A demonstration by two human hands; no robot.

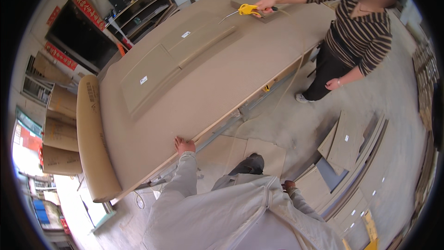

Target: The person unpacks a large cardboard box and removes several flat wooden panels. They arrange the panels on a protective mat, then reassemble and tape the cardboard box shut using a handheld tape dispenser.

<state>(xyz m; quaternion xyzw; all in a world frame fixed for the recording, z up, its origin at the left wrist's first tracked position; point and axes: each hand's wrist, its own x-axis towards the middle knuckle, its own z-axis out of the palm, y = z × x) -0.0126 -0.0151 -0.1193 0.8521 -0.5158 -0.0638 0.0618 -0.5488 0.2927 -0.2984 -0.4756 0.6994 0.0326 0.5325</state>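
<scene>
To steady well the brown sheet [210, 104] on the table [239, 106], we should rest our left hand [185, 145] lightly near the edge, its fingers seemingly little spread; for our right hand [289, 185], we cannot tell.

The person wears a loose, pale grey jacket [199, 220] with long sleeves. The left sleeve [182, 178] reaches the wrist, its cuff [188, 156] gathered in small folds just behind the left hand [185, 146]. The right sleeve [307, 207], the same pale grey and rumpled, ends close behind the right hand [289, 186], which is partly hidden and shaded. Between the hands, the jacket's front edge [268, 200] shows as a raised line, with smoother, faintly lilac-grey cloth [266, 231] beside it. Also between the hands are dark trousers [225, 181] and a black, rounded shoe [254, 161].
</scene>
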